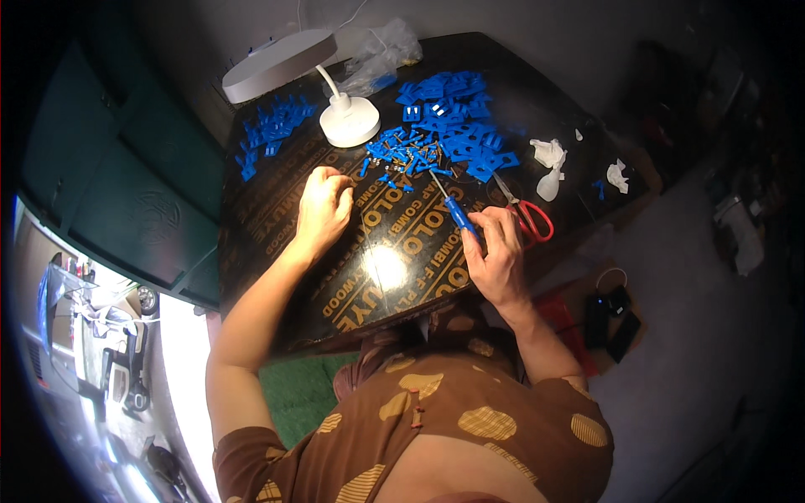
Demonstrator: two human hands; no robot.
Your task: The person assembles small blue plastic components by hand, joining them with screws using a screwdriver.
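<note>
Dark printed board serves as the worktable. Right hand grips a blue-handled screwdriver, tip toward blue plastic pieces beyond. Left hand is curled shut; anything pinched is hidden. Red scissors lie just right of the right hand.

Bare dark board btwn left hand and right hand is free; room to pass there and toward the near edge. Just past the screwdriver tip: heap of small blue parts and screws, blocks fwd reach. Beyond that, big pile of blue plates. Red scissors lie just right of right hand, touching or nearly so. White lamp base stands ahead of left hand, w/ its head overhanging. More blue pieces ahead-left. White scraps far right.
</note>
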